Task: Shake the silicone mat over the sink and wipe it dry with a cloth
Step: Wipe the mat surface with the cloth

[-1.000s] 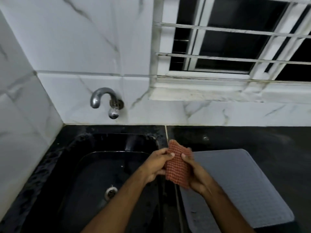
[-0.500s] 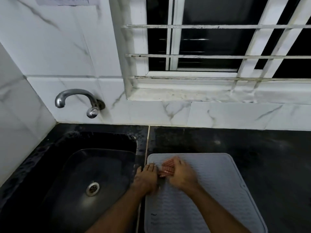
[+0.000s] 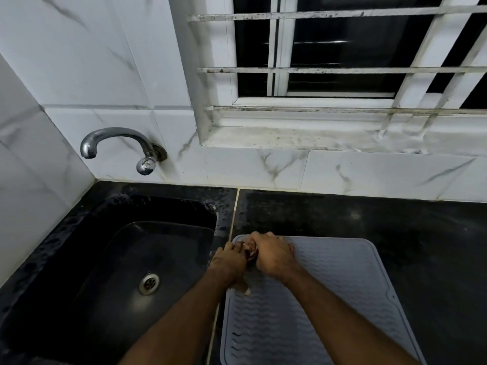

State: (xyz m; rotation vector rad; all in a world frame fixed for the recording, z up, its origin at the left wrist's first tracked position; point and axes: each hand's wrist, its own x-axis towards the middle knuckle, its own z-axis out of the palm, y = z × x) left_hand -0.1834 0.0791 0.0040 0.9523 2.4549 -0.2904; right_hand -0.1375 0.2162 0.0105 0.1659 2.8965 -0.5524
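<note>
Both hands have slid toward the far left corner of the mat since half a second ago, and the red cloth that showed plainly between them then is now almost buried under the knuckles. The right hand (image 3: 274,255) lies palm down with its fingers curled over the cloth (image 3: 250,252), of which only a small reddish, coarse-woven scrap shows in the gap between the two hands. The left hand (image 3: 228,264) sits just beside it at the mat's left edge, fingers reaching toward the cloth and thumb tip pressed on the mat lower down; whether those fingers actually pinch the cloth cannot be told, since the right hand covers the spot.

The silicone mat (image 3: 329,299) lies flat on the black worktop (image 3: 395,219), right of the sink. It is a pale grey rectangle with rounded corners, a raised rim and rows of wavy ridges across its surface.

Left of it, the sink (image 3: 163,248) is a glossy black basin with rounded corners and a round steel drain (image 3: 149,283) in its floor. A curved chrome tap (image 3: 118,143) juts from the white, grey-veined marble tile wall (image 3: 105,61). Above the worktop a barred window (image 3: 342,61) with a stained white sill shows dark glass.
</note>
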